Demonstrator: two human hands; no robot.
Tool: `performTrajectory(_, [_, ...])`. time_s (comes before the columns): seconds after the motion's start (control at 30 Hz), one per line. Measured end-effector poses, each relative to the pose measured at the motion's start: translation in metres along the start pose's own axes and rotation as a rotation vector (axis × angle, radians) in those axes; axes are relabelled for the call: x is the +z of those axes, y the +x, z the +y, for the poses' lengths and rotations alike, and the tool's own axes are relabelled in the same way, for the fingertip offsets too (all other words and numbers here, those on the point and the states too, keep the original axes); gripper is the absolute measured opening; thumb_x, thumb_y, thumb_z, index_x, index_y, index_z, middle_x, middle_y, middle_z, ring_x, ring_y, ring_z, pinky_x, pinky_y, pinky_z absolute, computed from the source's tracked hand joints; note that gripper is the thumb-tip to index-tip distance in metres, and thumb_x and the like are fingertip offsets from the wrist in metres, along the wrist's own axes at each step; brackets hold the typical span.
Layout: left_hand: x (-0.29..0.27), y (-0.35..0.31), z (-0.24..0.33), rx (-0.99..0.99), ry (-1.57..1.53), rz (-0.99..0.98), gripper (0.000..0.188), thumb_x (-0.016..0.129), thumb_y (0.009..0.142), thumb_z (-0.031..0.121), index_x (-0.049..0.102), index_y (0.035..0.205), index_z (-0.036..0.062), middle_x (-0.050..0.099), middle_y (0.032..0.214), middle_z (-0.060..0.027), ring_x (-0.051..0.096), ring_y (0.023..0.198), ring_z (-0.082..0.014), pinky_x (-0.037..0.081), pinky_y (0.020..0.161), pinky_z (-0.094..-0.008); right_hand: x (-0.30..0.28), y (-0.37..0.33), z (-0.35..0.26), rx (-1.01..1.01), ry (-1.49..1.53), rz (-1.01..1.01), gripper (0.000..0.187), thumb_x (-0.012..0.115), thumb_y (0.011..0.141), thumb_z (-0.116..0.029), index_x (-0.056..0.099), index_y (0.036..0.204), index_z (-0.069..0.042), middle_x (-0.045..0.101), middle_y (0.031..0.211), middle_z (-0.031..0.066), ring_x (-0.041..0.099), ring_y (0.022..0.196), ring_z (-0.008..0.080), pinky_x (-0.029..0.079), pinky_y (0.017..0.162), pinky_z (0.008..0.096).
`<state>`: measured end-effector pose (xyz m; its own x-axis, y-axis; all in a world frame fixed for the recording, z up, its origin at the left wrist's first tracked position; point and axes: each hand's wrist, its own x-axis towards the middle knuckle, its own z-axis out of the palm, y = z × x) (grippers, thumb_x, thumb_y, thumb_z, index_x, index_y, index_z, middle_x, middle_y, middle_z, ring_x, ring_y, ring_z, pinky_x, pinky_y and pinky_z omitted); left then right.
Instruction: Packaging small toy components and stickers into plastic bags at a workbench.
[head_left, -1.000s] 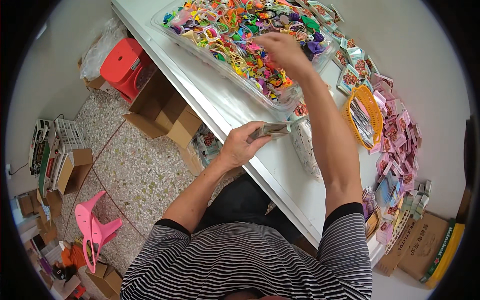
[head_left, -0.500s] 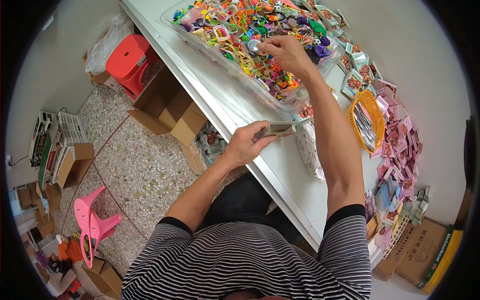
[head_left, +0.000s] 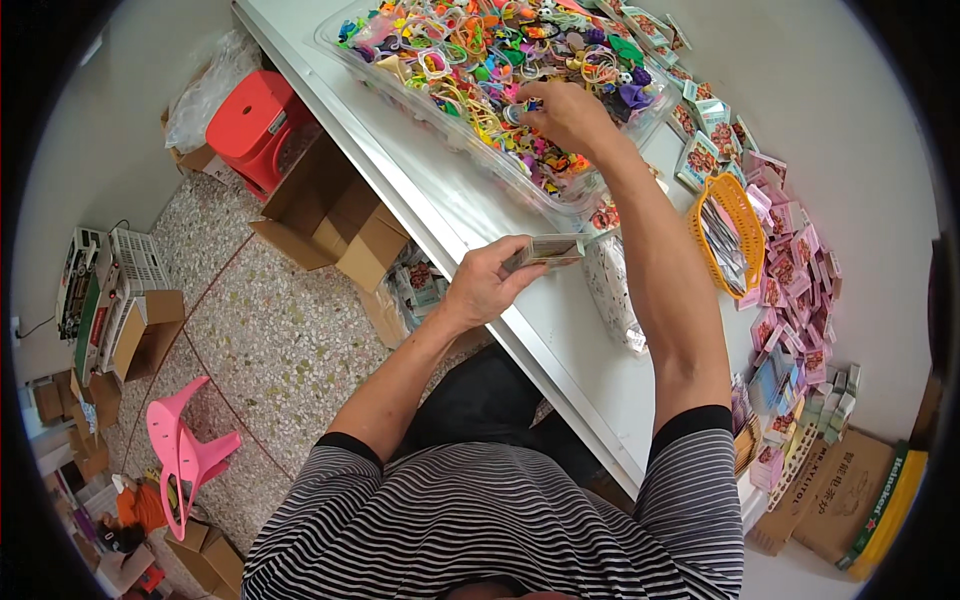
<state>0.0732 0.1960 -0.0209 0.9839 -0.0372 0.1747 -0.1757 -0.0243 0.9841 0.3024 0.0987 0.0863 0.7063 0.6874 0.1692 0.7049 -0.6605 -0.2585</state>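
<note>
My left hand (head_left: 487,283) is closed around a small flat carton (head_left: 557,247), its end pointing right, above the table's front edge. My right hand (head_left: 572,118) reaches over a clear plastic tub (head_left: 540,203) filled with small colourful trinkets (head_left: 470,70), loops and tiny figures among them. Between its thumb and fingers is a small round clear-and-white piece (head_left: 513,113), partly covered by the fingers. Below my right forearm lies a white speckled plastic packet (head_left: 613,295) on the white table (head_left: 590,385).
Right of my arm stands a yellow basket (head_left: 755,238) holding flat packets. Pink cartons (head_left: 800,250) and pale green cartons (head_left: 697,160) lie heaped along the wall. Left of the table are an open cardboard box (head_left: 310,205), a red stool (head_left: 250,120) and a pink stool (head_left: 185,445).
My right hand has dropped slightly toward the trinkets, and the round piece has turned and shows less of its face. The left hand with the carton has barely shifted.
</note>
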Motion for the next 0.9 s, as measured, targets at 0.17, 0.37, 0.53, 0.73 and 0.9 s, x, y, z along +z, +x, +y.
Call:
performTrajectory(0.17, [0.000, 0.000, 0.002, -0.051, 0.007, -0.009, 0.037, 0.074, 0.092, 0.011, 0.064, 0.125, 0.0003, 0.072, 0.098, -0.0051, 0.062, 0.068, -0.0047, 0.052, 0.059, -0.0201, 0.001, 0.011, -0.009, 0.108, -0.136, -0.226, 0.029, 0.069, 0.088, -0.024, 0.072, 0.112, -0.008, 0.072, 0.106, 0.0171, 0.067, 0.101, 0.0383, 0.052, 0.087, 0.0489])
performTrajectory(0.37, [0.001, 0.000, 0.003, -0.017, 0.000, 0.022, 0.032, 0.076, 0.090, 0.011, 0.064, 0.118, 0.0003, 0.069, 0.084, -0.0065, 0.061, 0.063, -0.0074, 0.052, 0.058, -0.0248, 0.003, 0.005, -0.006, 0.029, -0.136, -0.122, 0.032, 0.070, 0.087, -0.023, 0.067, 0.115, -0.009, 0.071, 0.104, 0.0183, 0.066, 0.101, 0.0393, 0.052, 0.086, 0.0496])
performTrajectory(0.53, [0.000, 0.001, 0.001, 0.013, 0.010, 0.025, 0.032, 0.076, 0.090, 0.011, 0.064, 0.118, 0.0003, 0.069, 0.084, -0.0064, 0.062, 0.064, -0.0074, 0.053, 0.058, -0.0249, 0.008, 0.006, -0.010, -0.064, -0.125, -0.121, 0.039, 0.072, 0.088, -0.025, 0.062, 0.120, -0.006, 0.070, 0.101, 0.0211, 0.066, 0.101, 0.0401, 0.052, 0.085, 0.0506])
performTrajectory(0.73, [0.000, 0.001, 0.002, -0.016, 0.016, -0.013, 0.037, 0.074, 0.092, 0.012, 0.064, 0.125, 0.0011, 0.073, 0.099, -0.0059, 0.063, 0.069, -0.0050, 0.054, 0.060, -0.0212, 0.013, 0.006, 0.005, -0.070, 0.011, -0.062, 0.039, 0.071, 0.089, -0.028, 0.062, 0.115, 0.000, 0.069, 0.093, 0.0212, 0.067, 0.088, 0.0377, 0.052, 0.077, 0.0469])
performTrajectory(0.9, [-0.001, 0.000, 0.002, -0.008, 0.020, 0.000, 0.037, 0.074, 0.092, 0.012, 0.064, 0.125, 0.0014, 0.073, 0.098, -0.0056, 0.063, 0.068, -0.0050, 0.053, 0.060, -0.0214, -0.023, -0.008, -0.008, 0.045, 0.376, -0.088, 0.039, 0.073, 0.089, -0.031, 0.064, 0.112, -0.001, 0.066, 0.079, 0.0100, 0.062, 0.069, 0.0198, 0.048, 0.061, 0.0350])
